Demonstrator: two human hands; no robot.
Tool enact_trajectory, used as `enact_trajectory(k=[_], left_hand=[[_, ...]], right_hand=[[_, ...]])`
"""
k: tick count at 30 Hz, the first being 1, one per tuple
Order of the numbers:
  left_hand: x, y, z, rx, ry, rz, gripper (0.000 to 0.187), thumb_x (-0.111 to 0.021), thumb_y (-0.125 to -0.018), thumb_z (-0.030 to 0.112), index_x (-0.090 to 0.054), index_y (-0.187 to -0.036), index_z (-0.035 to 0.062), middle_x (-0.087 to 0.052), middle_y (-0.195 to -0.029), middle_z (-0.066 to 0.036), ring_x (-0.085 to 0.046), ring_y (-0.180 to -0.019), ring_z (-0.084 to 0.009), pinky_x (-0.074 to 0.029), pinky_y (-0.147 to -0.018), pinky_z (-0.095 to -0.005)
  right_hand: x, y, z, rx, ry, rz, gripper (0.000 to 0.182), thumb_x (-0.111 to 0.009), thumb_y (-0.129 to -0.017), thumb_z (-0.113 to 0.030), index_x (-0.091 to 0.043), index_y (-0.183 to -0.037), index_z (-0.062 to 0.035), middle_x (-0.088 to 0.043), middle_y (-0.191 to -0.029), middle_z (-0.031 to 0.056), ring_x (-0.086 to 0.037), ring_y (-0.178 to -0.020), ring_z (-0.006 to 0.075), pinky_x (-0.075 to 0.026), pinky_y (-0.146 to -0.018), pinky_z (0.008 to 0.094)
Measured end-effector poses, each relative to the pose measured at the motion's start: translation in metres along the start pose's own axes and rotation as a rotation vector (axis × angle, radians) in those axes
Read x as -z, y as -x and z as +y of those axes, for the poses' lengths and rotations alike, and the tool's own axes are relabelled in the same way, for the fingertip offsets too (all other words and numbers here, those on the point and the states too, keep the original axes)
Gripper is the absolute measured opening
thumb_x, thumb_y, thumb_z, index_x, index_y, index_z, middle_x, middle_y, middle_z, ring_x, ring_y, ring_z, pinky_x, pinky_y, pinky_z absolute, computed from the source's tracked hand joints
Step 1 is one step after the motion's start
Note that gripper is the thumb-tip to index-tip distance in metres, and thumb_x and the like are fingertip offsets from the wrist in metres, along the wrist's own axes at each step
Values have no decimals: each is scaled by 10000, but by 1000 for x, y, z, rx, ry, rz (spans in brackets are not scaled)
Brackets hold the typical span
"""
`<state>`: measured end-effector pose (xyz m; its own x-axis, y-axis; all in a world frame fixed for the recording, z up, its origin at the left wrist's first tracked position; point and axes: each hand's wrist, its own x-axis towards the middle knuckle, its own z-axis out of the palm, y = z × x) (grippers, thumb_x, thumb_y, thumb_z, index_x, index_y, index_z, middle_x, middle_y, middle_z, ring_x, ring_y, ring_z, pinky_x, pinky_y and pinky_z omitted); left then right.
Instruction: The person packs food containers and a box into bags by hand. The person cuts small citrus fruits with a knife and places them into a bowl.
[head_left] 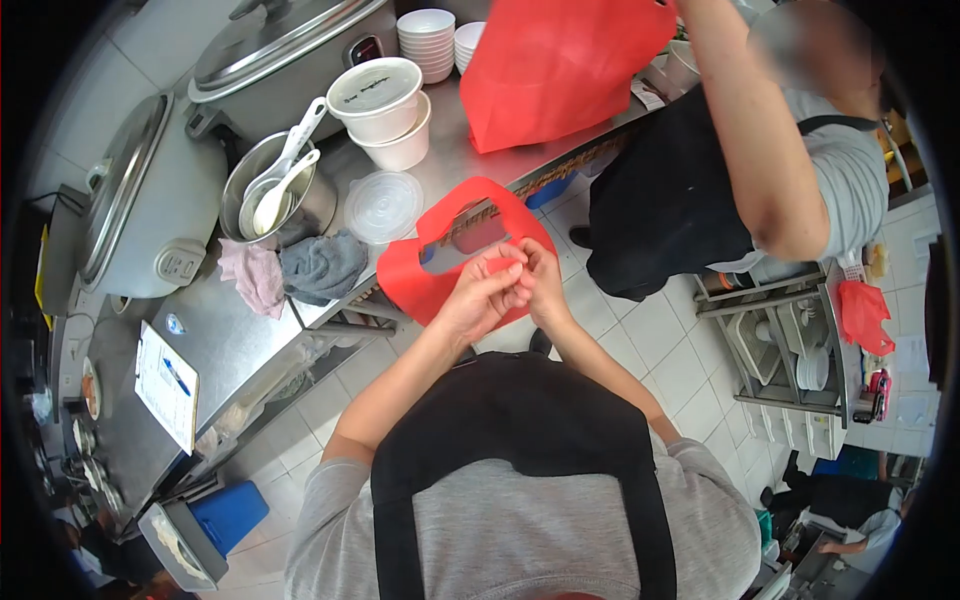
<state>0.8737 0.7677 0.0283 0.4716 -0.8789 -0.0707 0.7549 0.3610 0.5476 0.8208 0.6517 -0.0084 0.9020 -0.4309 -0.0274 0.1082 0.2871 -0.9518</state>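
A red carrier bag (405, 285) hangs in front of me at the counter's edge, its top spread wide with a see-through gap in the middle. My left hand (485, 298) is closed at the bag's near edge, thumb and fingers pressed together. Right beside it, my right hand (541, 288) is closed too, its fingertips meeting those of the left over the red material. Both hands pinch the bag at this edge. A larger red bag (560, 70) stands on the counter beyond, near a co-worker's raised arm (760, 130).
Stacked white tubs (392, 150), a clear lid (384, 207), a metal pot (322, 200) with ladles and a grey cloth (325, 268) crowd the steel counter (240, 345). A clipboard (165, 388) lies further left. A co-worker in a black apron (660, 200) stands close on the right.
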Motion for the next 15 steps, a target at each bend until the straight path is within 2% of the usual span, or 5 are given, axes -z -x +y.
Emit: enact_trajectory(k=[6,8,10,13,15], left_hand=[[5,8,24,-158,-99,82,138,-559,-868,100,-510,-982,40,-630,-764,-107,-625,-657,-151,-517,-581,-231],[24,18,51,-339,-197,156,147,-563,-860,80,-506,-986,31,-617,-740,-87,-576,-610,-124,-484,-563,-227],[53,37,74,-408,-651,322,117,-566,-844,41,-523,-949,13,-615,-741,-86,-573,-622,-121,-482,-574,-231],[99,79,77,-290,-1273,580,101,-483,-823,-39,-556,-885,-8,-633,-737,-80,-601,-668,-109,-484,-591,-228],[137,111,70,-69,-1717,582,108,-543,-764,6,-581,-865,6,-632,-726,-160,-635,-670,-259,-483,-604,-328]], right_hand=[[15,-3,5,-88,53,17,124,-570,-710,-3,-524,-819,-38,-551,-742,-9,-528,-668,69,-447,-605,218],[53,-6,14,-280,-605,97,240,-520,-714,-35,-528,-953,-15,-600,-936,73,-591,-805,166,-495,-700,322],[89,-4,-16,-295,-836,1,375,-466,-724,-88,-494,-1087,4,-554,-1136,144,-569,-995,282,-474,-832,450],[130,-9,-56,-246,-816,200,409,-411,-745,-132,-490,-1116,20,-532,-1179,172,-518,-1090,330,-412,-934,477],[136,-11,-71,-169,-750,247,412,-399,-752,-133,-490,-1122,25,-533,-1176,174,-511,-1102,325,-406,-945,470]])
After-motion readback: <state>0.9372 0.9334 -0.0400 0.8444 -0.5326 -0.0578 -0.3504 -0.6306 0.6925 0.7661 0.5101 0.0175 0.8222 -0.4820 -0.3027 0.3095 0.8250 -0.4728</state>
